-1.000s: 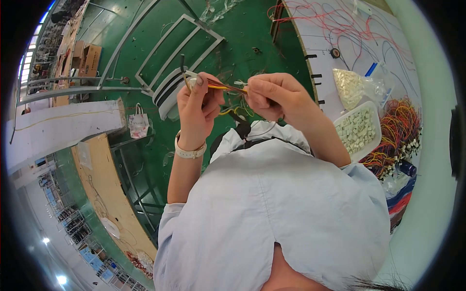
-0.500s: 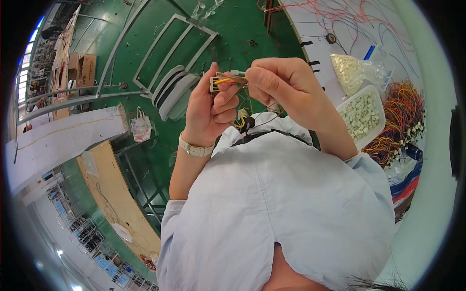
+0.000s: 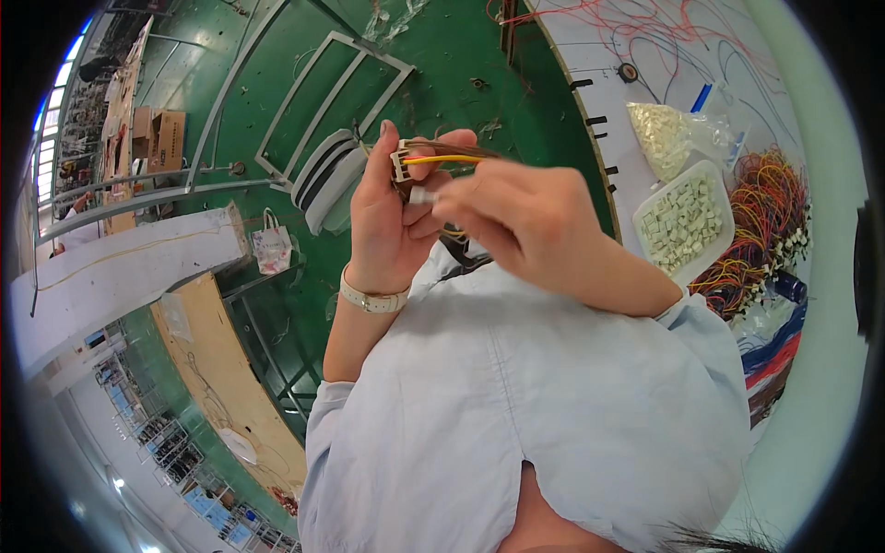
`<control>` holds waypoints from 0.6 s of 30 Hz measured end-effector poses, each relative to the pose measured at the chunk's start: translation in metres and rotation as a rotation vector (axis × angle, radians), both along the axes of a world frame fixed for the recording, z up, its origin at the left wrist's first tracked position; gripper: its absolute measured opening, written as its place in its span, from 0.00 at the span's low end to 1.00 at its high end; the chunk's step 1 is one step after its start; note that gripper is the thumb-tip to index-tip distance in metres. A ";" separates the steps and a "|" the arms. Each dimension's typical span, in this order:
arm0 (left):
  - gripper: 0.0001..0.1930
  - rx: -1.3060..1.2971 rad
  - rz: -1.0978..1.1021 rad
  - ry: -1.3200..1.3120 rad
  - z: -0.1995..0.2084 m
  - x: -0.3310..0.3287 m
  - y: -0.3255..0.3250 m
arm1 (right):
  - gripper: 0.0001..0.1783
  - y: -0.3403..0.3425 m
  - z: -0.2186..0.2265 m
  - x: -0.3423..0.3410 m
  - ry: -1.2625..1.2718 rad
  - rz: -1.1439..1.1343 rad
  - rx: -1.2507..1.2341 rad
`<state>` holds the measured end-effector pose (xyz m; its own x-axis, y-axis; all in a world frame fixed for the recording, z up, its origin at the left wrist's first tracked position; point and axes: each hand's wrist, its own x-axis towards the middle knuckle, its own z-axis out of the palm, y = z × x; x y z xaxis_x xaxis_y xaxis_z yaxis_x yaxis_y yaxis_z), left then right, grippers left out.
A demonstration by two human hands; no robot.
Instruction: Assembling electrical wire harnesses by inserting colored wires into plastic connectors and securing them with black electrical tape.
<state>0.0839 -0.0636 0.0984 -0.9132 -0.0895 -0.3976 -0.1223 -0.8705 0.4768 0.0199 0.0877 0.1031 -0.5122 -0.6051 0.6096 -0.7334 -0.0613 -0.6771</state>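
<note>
My left hand [image 3: 380, 217], closed, grips a white multi-slot wire connector [image 3: 400, 164] between thumb and fingers. Yellow and brown wires [image 3: 450, 158] run from it to the right, towards the back of my other hand. Pinched and slightly smeared by motion, my right hand [image 3: 525, 210] is just below those wires. A small whitish plug-like piece [image 3: 421, 195] sticks out at its fingertips, close to the left fingers. More wires hang below my hands, partly hidden by them.
On the white table at right stand a white tray [image 3: 730, 230] of small pale connectors and a clear bag [image 3: 660, 138] of pale pieces. Beside them lies a heap of coloured wires [image 3: 770, 207]. A grey-padded stool [image 3: 324, 180] and a metal frame [image 3: 406, 69] are on the green floor.
My right hand has moved down and turned over, away from the wires' line. The whitish piece at its fingertips now sits lower, below the connector. My left hand keeps its hold.
</note>
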 end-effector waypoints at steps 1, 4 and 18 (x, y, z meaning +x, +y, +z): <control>0.26 0.000 -0.002 0.001 0.002 0.001 0.000 | 0.07 0.000 0.006 -0.003 0.068 -0.086 0.068; 0.28 -0.123 -0.102 0.016 0.003 0.000 -0.002 | 0.08 0.001 0.000 -0.011 0.366 -0.102 0.171; 0.25 -0.023 -0.117 -0.072 0.002 0.004 -0.014 | 0.06 -0.010 0.008 -0.020 0.959 -0.101 0.255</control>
<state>0.0883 -0.0774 0.1008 -0.8869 0.0062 -0.4619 -0.2572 -0.8372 0.4826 0.0001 0.0774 0.1114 0.0725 -0.7564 0.6501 -0.9707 0.0963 0.2204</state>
